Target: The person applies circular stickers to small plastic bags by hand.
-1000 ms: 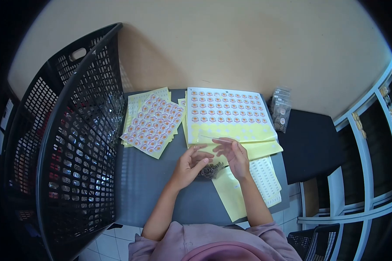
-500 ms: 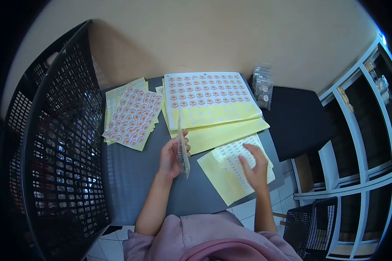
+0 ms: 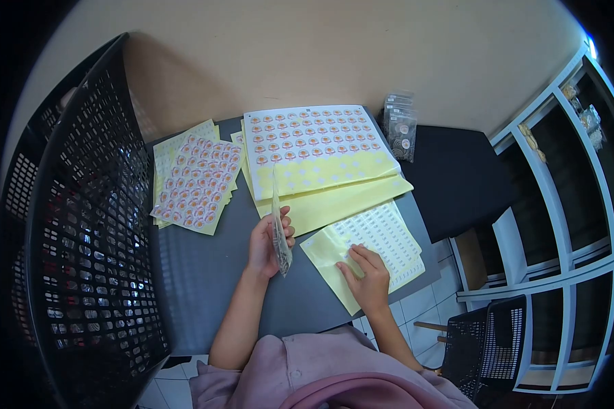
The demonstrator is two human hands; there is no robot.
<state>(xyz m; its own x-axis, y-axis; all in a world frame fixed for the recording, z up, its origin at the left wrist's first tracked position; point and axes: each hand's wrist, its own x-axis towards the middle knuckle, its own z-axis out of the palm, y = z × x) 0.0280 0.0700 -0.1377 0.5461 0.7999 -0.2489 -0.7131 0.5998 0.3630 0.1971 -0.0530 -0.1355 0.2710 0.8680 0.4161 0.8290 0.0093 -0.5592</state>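
Note:
My left hand [image 3: 268, 244] is closed around a plastic packet [image 3: 280, 238], which I see nearly edge-on with dark contents towards its lower end. My right hand [image 3: 367, 276] rests over a yellow-backed sheet of small labels [image 3: 396, 238], its thumb apart from the bent fingers. The fingertips are at the border between the labels and the bare yellow backing; no loose label can be made out in them. Beyond the hands lies a large sheet of round orange-and-pink stickers [image 3: 314, 136], its lower rows peeled down to yellow backing.
More sticker sheets [image 3: 198, 180] lie at the left of the grey table [image 3: 191, 273]. A tall black plastic basket [image 3: 95, 204] stands along the left side. Filled clear packets [image 3: 399, 126] stand at the back right, by a black-covered surface [image 3: 457, 170]. Shelving [image 3: 559, 259] is at the far right.
My right hand has moved left and nearer to me across the label sheet, uncovering more labels. My left hand keeps hold of the packet. The whole view has shifted slightly.

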